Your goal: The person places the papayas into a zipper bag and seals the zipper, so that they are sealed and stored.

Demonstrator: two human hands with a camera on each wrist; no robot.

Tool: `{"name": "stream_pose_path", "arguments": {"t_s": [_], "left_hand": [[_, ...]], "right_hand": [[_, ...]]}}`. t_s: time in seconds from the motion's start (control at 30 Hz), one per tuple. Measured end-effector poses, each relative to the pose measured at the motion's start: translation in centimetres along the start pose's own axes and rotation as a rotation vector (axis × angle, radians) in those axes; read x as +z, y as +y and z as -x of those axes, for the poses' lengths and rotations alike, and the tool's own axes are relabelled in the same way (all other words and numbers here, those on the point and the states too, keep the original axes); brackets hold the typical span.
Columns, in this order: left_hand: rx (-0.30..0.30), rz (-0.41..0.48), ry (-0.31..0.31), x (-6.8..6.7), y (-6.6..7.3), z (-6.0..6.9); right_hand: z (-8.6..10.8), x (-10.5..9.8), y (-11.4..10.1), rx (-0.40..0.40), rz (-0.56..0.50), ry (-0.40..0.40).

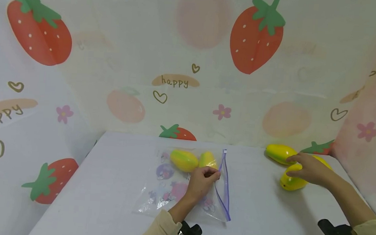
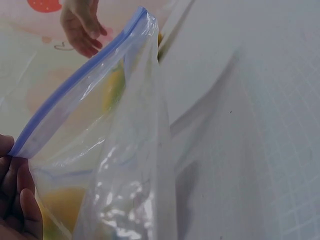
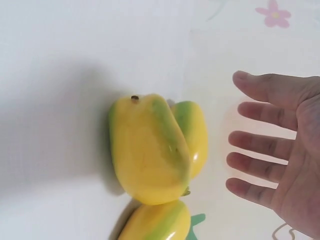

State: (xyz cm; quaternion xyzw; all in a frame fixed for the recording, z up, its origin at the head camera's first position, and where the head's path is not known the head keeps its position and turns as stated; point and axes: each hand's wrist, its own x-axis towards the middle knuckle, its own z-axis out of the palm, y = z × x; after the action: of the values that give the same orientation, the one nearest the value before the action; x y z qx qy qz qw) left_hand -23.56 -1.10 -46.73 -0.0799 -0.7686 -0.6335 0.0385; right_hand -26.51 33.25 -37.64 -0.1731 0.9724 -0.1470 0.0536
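Note:
My left hand (image 1: 200, 183) pinches the open edge of a clear zip bag (image 1: 178, 192) with a purple zip strip (image 2: 65, 90). Two yellow mangoes lie inside the bag, one yellow-green mango (image 1: 183, 160) and another mango (image 1: 209, 158) partly behind my fingers. At the right, my right hand (image 1: 311, 170) hovers over loose mangoes, its fingers spread and holding nothing. The nearest is a front mango (image 3: 150, 150); a back mango (image 1: 279, 154) and a third mango (image 1: 323, 161) lie close to it. In the right wrist view that hand is apart from the fruit.
Everything lies on a white table (image 1: 106, 184). A printed cloth wall (image 1: 188, 110) with strawberries and flowers rises along its back, and similar cloth stands at both sides. The loose mangoes sit near the right back corner.

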Motion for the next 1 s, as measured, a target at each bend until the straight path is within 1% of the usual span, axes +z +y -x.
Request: {"name": "stream_pose_path", "arguments": {"t_s": [0.23,0.33,0.57,0.8,1.0], "left_hand": [[0.000,-0.021,0.004,0.0,0.3,0.0],[-0.003,-0.022,0.002,0.0,0.4,0.1],[0.000,-0.026,-0.002,0.0,0.3,0.1],[0.001,-0.020,-0.007,0.1,0.0,0.1],[-0.004,-0.017,-0.007,0.1,0.1,0.1]], "right_hand": [[-0.1,0.3,0.4,0.038,0.004,-0.046],[-0.2,0.7,0.6,0.036,0.010,-0.051],[-0.2,1.8,1.2,-0.009,0.047,-0.021],[0.0,2.5,1.8,0.001,0.083,-0.065],[0.2,2.8,2.4,0.020,0.071,-0.072]]}}
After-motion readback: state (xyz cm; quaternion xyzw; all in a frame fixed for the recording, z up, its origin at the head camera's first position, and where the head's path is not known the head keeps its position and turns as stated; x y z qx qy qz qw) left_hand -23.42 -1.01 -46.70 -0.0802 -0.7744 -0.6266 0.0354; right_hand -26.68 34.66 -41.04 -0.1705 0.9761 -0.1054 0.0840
